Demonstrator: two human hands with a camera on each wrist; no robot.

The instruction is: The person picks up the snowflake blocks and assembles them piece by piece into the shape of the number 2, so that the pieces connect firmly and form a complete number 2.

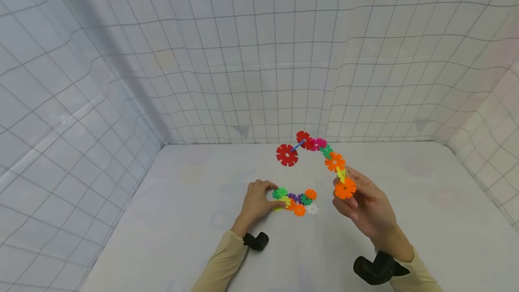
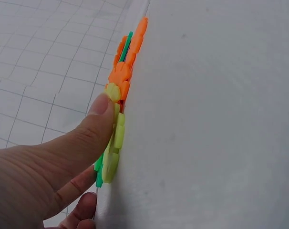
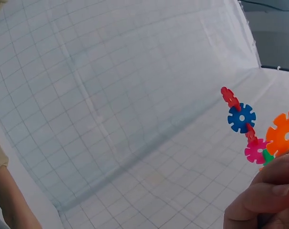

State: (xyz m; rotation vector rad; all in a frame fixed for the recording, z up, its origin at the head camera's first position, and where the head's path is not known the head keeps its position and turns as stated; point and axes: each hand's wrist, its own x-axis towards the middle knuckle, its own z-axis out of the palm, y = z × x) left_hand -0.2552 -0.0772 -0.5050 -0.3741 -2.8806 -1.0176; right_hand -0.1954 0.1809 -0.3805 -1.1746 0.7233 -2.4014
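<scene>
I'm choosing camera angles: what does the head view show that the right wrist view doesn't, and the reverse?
Head only: the left grip holding the disc cluster.
Right wrist only: the blue disc face-on, and a grey area beyond the gridded sheet.
Both: the right grip holding the disc chain, and that sheet.

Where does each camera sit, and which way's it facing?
Head: on the head, facing forward and down at the table; left hand, right hand, sleeves show.
Left wrist: worn there, facing discs; left thumb, fingers show.
Right wrist: worn there, facing the chain and wall; right fingers, left arm show.
Shared: head and right wrist show the chain.
</scene>
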